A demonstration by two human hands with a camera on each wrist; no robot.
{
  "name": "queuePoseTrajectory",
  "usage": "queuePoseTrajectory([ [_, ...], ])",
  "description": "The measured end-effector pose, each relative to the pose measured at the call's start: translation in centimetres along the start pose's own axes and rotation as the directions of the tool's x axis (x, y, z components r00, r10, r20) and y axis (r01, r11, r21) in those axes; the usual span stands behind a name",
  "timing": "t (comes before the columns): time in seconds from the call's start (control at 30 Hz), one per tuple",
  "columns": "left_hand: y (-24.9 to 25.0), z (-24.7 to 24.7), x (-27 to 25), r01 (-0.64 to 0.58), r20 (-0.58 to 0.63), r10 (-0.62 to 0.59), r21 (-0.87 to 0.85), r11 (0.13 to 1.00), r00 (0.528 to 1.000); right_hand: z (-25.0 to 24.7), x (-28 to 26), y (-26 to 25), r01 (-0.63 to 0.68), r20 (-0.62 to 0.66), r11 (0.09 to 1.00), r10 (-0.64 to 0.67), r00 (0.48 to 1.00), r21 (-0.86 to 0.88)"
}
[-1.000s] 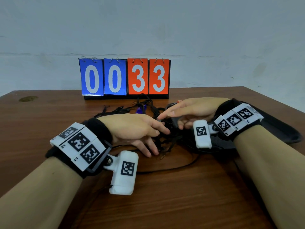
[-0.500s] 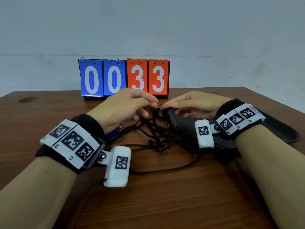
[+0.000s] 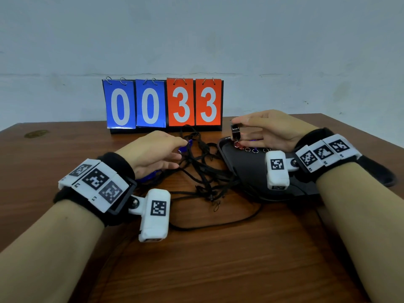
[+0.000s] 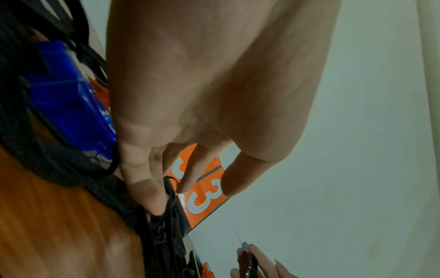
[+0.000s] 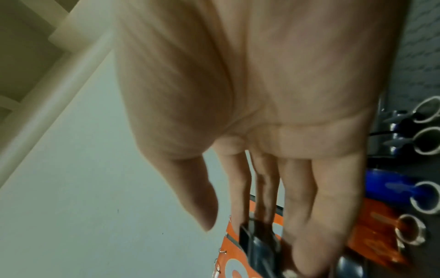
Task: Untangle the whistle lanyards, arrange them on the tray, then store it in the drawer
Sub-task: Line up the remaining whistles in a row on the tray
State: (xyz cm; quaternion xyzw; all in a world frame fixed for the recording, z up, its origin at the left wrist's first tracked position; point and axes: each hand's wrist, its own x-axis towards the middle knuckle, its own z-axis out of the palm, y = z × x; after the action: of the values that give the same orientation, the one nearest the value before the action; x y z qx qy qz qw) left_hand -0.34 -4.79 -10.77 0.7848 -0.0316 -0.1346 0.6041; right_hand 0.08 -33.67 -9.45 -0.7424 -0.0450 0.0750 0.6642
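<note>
A tangle of black lanyards point(image 3: 203, 171) lies on the wooden table, left of the black tray point(image 3: 247, 169). My left hand point(image 3: 181, 149) hovers over the tangle with loose fingers, near a blue whistle point(image 3: 185, 147). In the left wrist view one fingertip point(image 4: 154, 199) touches the cords point(image 4: 164, 235), and another blue whistle point(image 4: 69, 105) lies by the palm. My right hand point(image 3: 237, 127) pinches a black whistle point(image 3: 235, 131) above the tray's far left end. A red whistle point(image 3: 238, 145) and blue whistles point(image 5: 393, 186) with metal rings lie in a row on the tray.
A flip scoreboard point(image 3: 162, 103) reading 0033 stands at the back of the table, just behind the tangle. One lanyard loop point(image 3: 218, 225) trails toward me. The table's right edge point(image 3: 371, 138) lies beyond the tray.
The hands, which met over the tangle, have parted. My right hand has carried the black whistle right, over the tray's far end. My left hand has dropped back toward the cords.
</note>
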Motion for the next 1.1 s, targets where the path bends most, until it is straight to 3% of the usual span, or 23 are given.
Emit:
queuePoseTrajectory([
  [0.1,0.0,0.0,0.0,0.035,0.038,-0.034,-0.019,0.999,0.999,-0.4,0.5,0.3,0.03,-0.133,0.999,-0.028,0.991,0.01],
  [0.3,-0.2,-0.1,0.0,0.042,0.068,-0.041,-0.007,0.999,0.997,-1.7,1.0,1.3,0.038,-0.276,0.999,-0.041,0.96,-0.016],
  [0.53,-0.5,-0.1,0.3,0.09,0.142,-0.088,-0.003,0.996,0.986,-5.7,0.5,3.0,0.02,-0.52,1.0,-0.006,0.854,0.021],
  [0.7,-0.5,0.2,0.3,0.105,0.155,-0.099,-0.029,0.994,0.983,-6.2,0.9,4.0,-0.023,-0.569,0.999,-0.005,0.822,-0.043],
  [0.8,-0.6,0.3,0.4,0.107,0.145,-0.101,-0.034,0.994,0.984,-7.2,1.4,4.8,-0.078,-0.607,0.979,-0.054,0.793,-0.188],
  [0.97,-0.7,0.3,0.6,0.103,0.134,-0.099,-0.028,0.994,0.986,-8.1,2.1,5.7,-0.171,-0.626,0.944,-0.047,0.779,-0.284],
  [1.1,-0.7,0.2,0.8,0.082,0.102,-0.078,-0.027,0.996,0.992,-7.3,2.0,5.3,-0.196,-0.598,0.919,-0.052,0.8,-0.342],
])
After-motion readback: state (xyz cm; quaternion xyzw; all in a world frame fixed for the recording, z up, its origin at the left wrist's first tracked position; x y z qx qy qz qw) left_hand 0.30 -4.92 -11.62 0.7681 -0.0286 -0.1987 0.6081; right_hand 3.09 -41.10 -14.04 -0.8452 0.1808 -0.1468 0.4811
